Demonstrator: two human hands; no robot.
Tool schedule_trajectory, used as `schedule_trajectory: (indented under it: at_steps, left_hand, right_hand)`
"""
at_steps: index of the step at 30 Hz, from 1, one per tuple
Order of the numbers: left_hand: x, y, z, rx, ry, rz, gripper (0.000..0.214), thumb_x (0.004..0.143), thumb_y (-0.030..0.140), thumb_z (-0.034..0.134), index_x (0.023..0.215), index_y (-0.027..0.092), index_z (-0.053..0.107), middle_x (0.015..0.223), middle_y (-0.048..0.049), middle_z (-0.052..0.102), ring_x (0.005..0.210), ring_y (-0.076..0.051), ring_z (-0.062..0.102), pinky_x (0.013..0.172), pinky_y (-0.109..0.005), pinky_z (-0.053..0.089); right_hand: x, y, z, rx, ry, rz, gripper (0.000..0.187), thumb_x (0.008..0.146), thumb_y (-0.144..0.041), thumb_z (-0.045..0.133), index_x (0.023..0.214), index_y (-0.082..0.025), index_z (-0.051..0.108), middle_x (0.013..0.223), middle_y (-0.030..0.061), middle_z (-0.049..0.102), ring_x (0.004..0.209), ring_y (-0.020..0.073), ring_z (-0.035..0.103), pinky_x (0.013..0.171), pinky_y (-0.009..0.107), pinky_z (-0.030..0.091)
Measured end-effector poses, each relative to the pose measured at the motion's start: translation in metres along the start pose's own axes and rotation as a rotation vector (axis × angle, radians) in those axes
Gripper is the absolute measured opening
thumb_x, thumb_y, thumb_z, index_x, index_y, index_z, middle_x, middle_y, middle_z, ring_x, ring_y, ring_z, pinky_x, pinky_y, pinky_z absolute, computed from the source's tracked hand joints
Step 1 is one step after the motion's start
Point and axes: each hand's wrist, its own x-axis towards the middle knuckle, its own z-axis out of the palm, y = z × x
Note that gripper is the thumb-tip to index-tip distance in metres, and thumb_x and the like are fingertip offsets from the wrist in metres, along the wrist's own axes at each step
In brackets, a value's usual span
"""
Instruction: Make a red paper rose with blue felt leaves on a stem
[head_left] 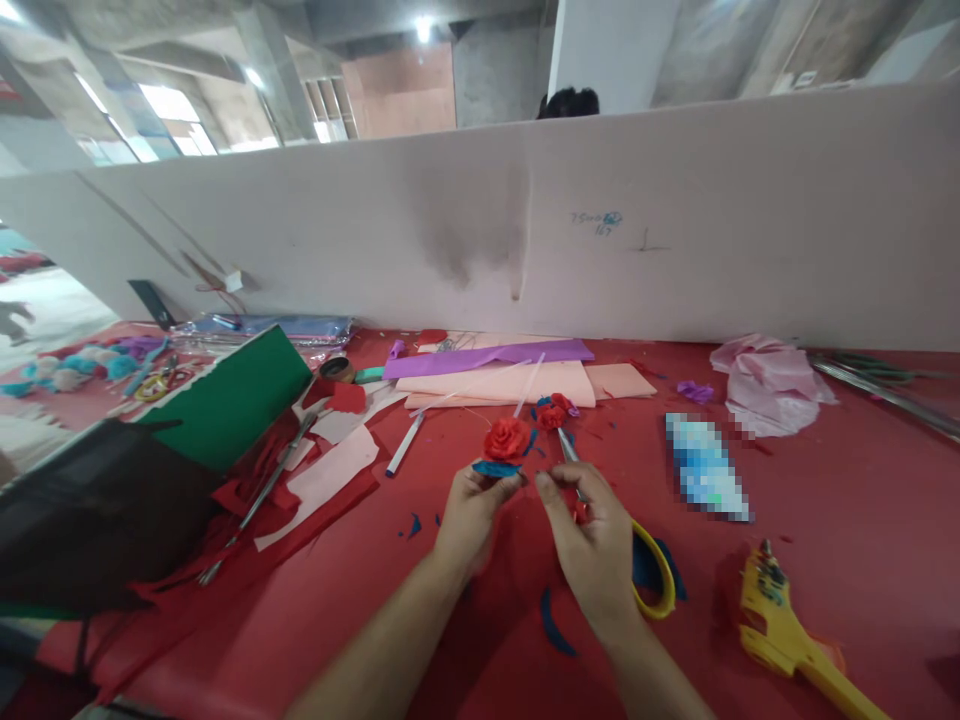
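A red paper rose with a blue leaf piece under it is pinched between the thumb and fingers of my left hand. Close by on the right, my right hand has its thumb and fingertips drawn together; whatever they may hold is too small to make out. Yellow-handled scissors lie partly hidden under my right hand, blades pointing away. Beyond the blade tips rests another red flower with blue and purple bits. A curved blue scrap lies below my hands.
A yellow glue gun lies at right, below a blurred pale-blue item. Crumpled pink tissue sits farther back. Peach paper sheets, a white pen and a green board occupy the middle and left. A white partition closes the back.
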Motion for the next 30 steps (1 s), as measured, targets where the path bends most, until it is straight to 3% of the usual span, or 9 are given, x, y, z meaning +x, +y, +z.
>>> schedule_trajectory:
  at_steps: [4, 7, 9, 18, 30]
  left_hand:
    - [0.003, 0.0, -0.003, -0.008, 0.034, -0.032, 0.015, 0.058, 0.023, 0.079, 0.063, 0.015, 0.068, 0.066, -0.0021, 0.065, 0.068, -0.013, 0.058, 0.073, -0.026, 0.046]
    - [0.004, -0.001, -0.004, -0.023, 0.024, -0.068, 0.014, 0.057, 0.022, 0.079, 0.064, 0.015, 0.069, 0.067, -0.0018, 0.065, 0.067, -0.012, 0.058, 0.072, -0.024, 0.046]
    - [0.003, -0.001, -0.003, -0.049, 0.006, -0.091, 0.015, 0.057, 0.02, 0.08, 0.066, 0.015, 0.07, 0.069, -0.0018, 0.067, 0.067, -0.011, 0.058, 0.071, -0.023, 0.046]
    - [-0.003, 0.001, 0.001, -0.009, -0.231, -0.151, 0.027, 0.061, 0.031, 0.08, 0.082, 0.016, 0.074, 0.084, -0.0091, 0.073, 0.086, -0.024, 0.065, 0.08, -0.035, 0.049]
    - [0.001, 0.0, -0.007, 0.04, -0.194, -0.073, 0.024, 0.06, 0.032, 0.08, 0.075, 0.014, 0.073, 0.077, -0.0087, 0.072, 0.077, -0.022, 0.065, 0.075, -0.036, 0.05]
  right_hand:
    - [-0.003, -0.001, -0.002, 0.032, -0.019, 0.012, 0.028, 0.09, -0.034, 0.049, 0.066, -0.021, 0.056, 0.063, -0.001, 0.056, 0.064, 0.0167, 0.053, 0.063, 0.029, 0.041]
    - [-0.001, 0.001, 0.0, 0.064, -0.038, -0.019, 0.012, 0.086, -0.031, 0.056, 0.086, -0.022, 0.063, 0.087, 0.0031, 0.063, 0.084, 0.0205, 0.059, 0.078, 0.034, 0.045]
    - [0.001, 0.002, 0.002, 0.074, -0.082, -0.004, 0.017, 0.083, -0.031, 0.061, 0.098, -0.023, 0.065, 0.102, 0.0057, 0.062, 0.098, 0.0235, 0.057, 0.089, 0.039, 0.043]
    - [0.003, 0.011, 0.003, 0.385, -0.267, 0.111, 0.02, 0.082, -0.03, 0.064, 0.101, -0.026, 0.065, 0.105, 0.0037, 0.063, 0.103, 0.023, 0.058, 0.095, 0.041, 0.043]
    - [0.003, 0.002, 0.002, 0.383, -0.259, 0.051, 0.025, 0.077, -0.024, 0.067, 0.102, -0.028, 0.066, 0.108, 0.0039, 0.061, 0.105, 0.0235, 0.057, 0.093, 0.04, 0.044]
